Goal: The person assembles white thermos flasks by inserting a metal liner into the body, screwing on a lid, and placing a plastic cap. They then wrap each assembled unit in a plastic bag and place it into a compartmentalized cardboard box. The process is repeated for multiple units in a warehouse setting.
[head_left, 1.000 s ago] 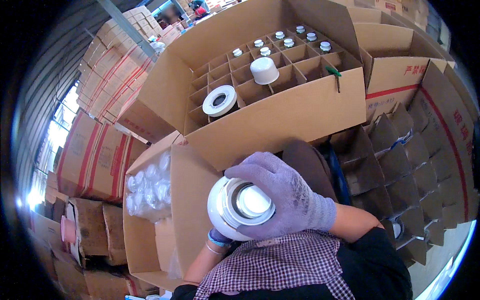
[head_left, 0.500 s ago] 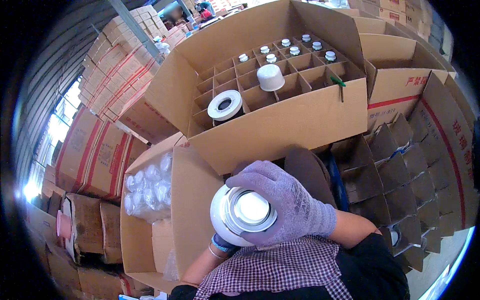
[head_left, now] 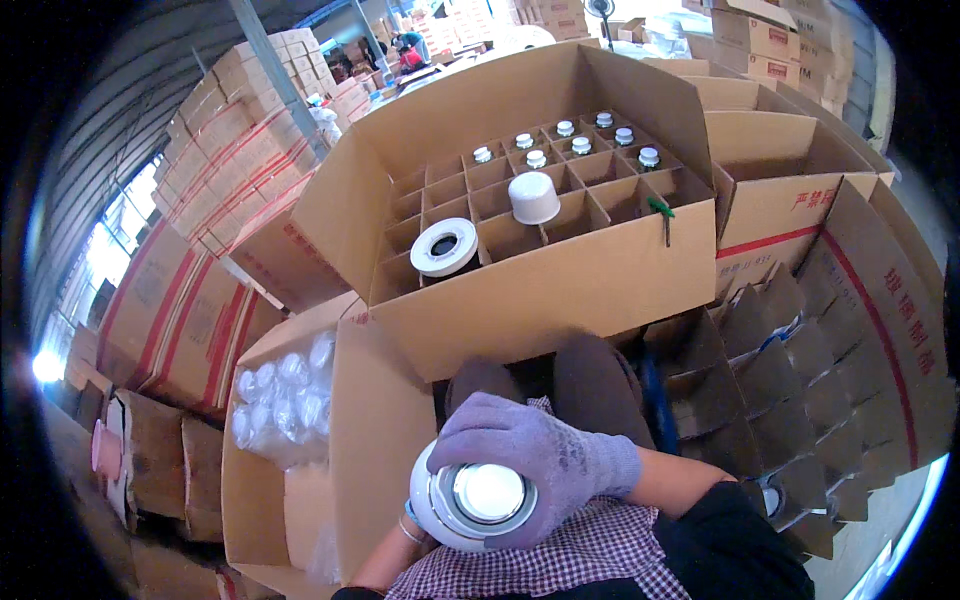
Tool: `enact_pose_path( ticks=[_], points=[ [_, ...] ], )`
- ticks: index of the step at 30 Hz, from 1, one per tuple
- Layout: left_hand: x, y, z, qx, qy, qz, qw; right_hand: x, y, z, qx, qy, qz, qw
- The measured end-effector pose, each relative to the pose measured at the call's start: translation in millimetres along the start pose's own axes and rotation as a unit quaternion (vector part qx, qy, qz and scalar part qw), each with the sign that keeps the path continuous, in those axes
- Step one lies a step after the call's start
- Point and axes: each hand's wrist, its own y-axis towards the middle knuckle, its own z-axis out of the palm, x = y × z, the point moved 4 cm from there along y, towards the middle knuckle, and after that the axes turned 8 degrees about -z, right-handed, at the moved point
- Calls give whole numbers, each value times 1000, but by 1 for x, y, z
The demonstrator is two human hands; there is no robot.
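Above my lap, my right hand [head_left: 535, 455] in a grey-purple knit glove wraps the rim and side of a white, round-shouldered bottle [head_left: 430, 510]. Looking down on the bottle, I see rings around a bright white disc at its top. My left hand is under or behind the bottle. Its wrist [head_left: 412, 528] with a light bracelet shows, but its fingers are hidden. Beyond stands an open divided carton [head_left: 560, 300] holding several bottles with white caps [head_left: 581, 146]. A white cup-shaped piece [head_left: 534, 198] and a white ring on a dark body [head_left: 444, 247] are in its near part.
On the left, an open carton [head_left: 375, 450] holds several clear-wrapped round pieces [head_left: 290, 385]. At my right are cardboard dividers [head_left: 770, 380] and another open carton [head_left: 790, 200]. A green tie [head_left: 661, 208] hangs on the middle carton's rim. Stacked cartons [head_left: 230, 120] rise at the far left.
The bottle and my right hand sit lower and slightly left in the picture. The whole view has shifted as well, with the cartons lower. My right hand's grip looks the same.
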Motion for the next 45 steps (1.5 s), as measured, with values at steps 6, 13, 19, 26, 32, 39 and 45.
enact_pose_path(
  ticks=[6, 13, 19, 26, 32, 39, 45],
  points=[
    [20, 11, -37, -110, 242, 26, 964, -32, 2, -25, 25, 7, -13, 1000],
    [71, -33, -41, -205, -447, -71, 868, -92, 62, -42, 313, 73, 0, 947],
    [114, -39, -63, -259, -441, -76, 856, -261, 40, -240, 318, -558, 385, 663],
    [99, -61, -109, -408, -451, 24, 793, -166, 57, -131, 143, -315, 91, 934],
    [56, -58, -120, -414, -243, -67, 875, -101, -11, -53, 189, -232, 63, 952],
    [-66, -37, -97, -318, 85, 28, 944, -132, -114, -33, -162, 197, 482, 838],
    [-56, 30, -88, -72, 320, 170, 929, -146, -73, -76, -132, -258, 331, 898]
  ],
)
